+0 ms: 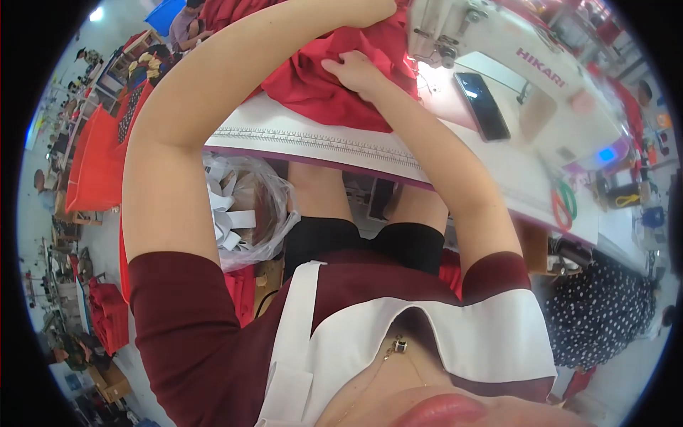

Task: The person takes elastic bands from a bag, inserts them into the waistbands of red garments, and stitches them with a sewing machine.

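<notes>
A bunched piece of red cloth [306, 89] lies on the white sewing machine table, its folds hanging toward the front edge. My right hand [353, 75] is on this cloth, thumb out to the side and fingers curled into the folds, partly hidden. From the left, my left arm arches over the cloth. Only the wrist end of my left hand [380, 8] shows at the top edge, and its fingers are out of sight. Just right of the cloth is the needle area of a white HIKARI sewing machine [491, 43], lit brightly.
A black phone [482, 107] lies on the machine bed. A ruler strip [313, 142] runs along the table's front edge. Below hangs a clear plastic bag [274, 206] with white strips. Green-and-red-handled scissors [564, 204] lie at right. Another person [186, 27] sits far left.
</notes>
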